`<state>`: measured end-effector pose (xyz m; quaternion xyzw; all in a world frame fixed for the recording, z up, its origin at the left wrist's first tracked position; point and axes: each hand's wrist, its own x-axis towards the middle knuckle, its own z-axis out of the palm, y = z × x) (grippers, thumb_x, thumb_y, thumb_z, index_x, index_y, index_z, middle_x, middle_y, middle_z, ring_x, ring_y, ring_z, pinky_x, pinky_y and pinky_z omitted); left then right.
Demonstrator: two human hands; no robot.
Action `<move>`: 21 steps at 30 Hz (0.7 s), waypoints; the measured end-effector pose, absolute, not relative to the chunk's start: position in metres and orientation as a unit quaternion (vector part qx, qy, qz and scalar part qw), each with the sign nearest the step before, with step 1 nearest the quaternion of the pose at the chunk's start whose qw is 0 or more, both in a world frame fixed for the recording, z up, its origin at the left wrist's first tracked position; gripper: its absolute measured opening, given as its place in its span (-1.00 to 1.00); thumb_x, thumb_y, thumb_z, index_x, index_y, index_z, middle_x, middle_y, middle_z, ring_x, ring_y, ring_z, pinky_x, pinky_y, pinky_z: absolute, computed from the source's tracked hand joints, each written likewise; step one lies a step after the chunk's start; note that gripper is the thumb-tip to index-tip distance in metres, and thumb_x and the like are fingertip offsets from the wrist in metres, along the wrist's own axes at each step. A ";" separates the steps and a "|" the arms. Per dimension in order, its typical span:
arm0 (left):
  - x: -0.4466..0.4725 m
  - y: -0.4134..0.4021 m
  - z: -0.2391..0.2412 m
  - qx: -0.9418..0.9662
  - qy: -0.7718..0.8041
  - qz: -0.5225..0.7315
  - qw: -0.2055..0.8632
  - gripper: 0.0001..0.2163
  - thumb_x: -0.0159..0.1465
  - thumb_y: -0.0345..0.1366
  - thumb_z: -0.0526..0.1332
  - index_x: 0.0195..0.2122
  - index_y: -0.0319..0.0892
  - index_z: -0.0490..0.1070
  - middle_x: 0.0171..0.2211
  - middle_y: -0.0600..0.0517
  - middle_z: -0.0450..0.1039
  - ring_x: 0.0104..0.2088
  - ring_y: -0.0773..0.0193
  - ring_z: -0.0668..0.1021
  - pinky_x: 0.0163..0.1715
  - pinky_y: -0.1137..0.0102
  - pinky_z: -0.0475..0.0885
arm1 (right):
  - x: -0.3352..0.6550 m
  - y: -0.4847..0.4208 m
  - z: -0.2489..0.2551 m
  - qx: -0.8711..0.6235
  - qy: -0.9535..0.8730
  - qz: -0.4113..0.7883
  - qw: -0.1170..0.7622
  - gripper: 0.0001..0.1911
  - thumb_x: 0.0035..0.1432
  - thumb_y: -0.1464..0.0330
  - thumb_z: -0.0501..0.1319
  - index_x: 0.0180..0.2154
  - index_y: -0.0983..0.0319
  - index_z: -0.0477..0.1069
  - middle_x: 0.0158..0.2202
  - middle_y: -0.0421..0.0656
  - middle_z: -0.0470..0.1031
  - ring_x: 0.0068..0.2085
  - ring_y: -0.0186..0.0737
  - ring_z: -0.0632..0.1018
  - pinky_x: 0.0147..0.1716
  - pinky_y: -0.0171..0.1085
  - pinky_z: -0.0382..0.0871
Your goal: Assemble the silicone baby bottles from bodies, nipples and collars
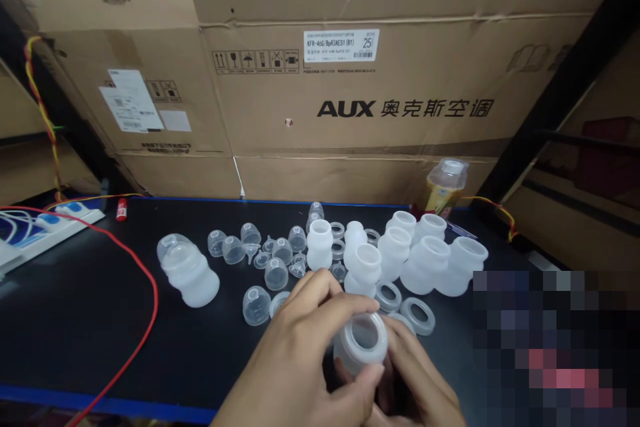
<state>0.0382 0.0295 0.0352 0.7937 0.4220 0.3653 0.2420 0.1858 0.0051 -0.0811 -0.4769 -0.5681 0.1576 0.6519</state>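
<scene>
Tall cardboard boxes printed with AUX lettering are standing as a wall behind a black table with a blue edge. A red cable is curving across the left of the tabletop, and a white power strip is lying at the far left, partly cut off by the frame.

Both hands are working low in the middle of the view, their wrists running off the bottom edge. The left hand is wrapping over a translucent white bottle from the left and above, its fingers curled together and pressing on the rim and side. The right hand is cupping the same bottle from below and the right, fingers closed around its body; most of the bottle is hidden by the two hands, so only the open mouth and neck are showing clearly.

Just beyond the hands, two clear rings are lying flat on the table. Behind them a cluster of open white bottles is standing close together, some touching. To the left, small clear domed caps are scattered, a few perhaps nipples, though they are too small and glassy to tell apart. Further left a capped bottle is lying tilted on its own. A bottle with a yellow label is leaning against the boxes. The lower right corner is pixelated, hiding whatever is there.
</scene>
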 end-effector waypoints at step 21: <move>0.050 0.030 0.027 0.798 0.386 0.415 0.204 -0.60 0.17 -0.55 0.38 -0.01 -0.03 0.71 -0.15 -0.01 0.60 -0.10 0.12 0.63 -0.09 0.26 0.62 | 0.180 0.006 -0.085 -0.450 -0.536 0.145 0.699 -0.69 0.30 0.39 0.37 0.05 0.06 0.69 -0.05 -0.13 0.68 -0.13 -0.18 0.74 -0.19 -0.42 0.62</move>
